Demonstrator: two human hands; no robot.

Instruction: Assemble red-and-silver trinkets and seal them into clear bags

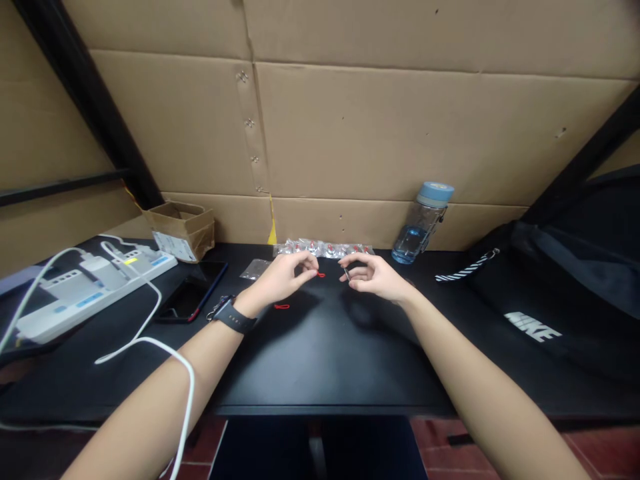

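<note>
My left hand (283, 277), with a dark watch band (235, 317) at its wrist, pinches a small red cord loop (321, 275) that pokes out past the fingertips. Across a narrow gap, my right hand (376, 279) grips a small, thin, shiny piece (347, 273) between thumb and fingers; its kind is too small to make out. Below my left hand a second red cord loop (282, 307) lies on the black table (330, 367). Just beyond both hands runs a row of small clear plastic bags (327, 249) with red bits inside. A flat clear bag (255, 269) lies left of them.
On the left are an open cardboard box (183, 230), a phone (193, 293), a power strip (95, 287) and a white cable (187, 380) crossing my left forearm. A water bottle (417, 227) and a black backpack (565, 293) stand right. Cardboard (350, 133) walls the back.
</note>
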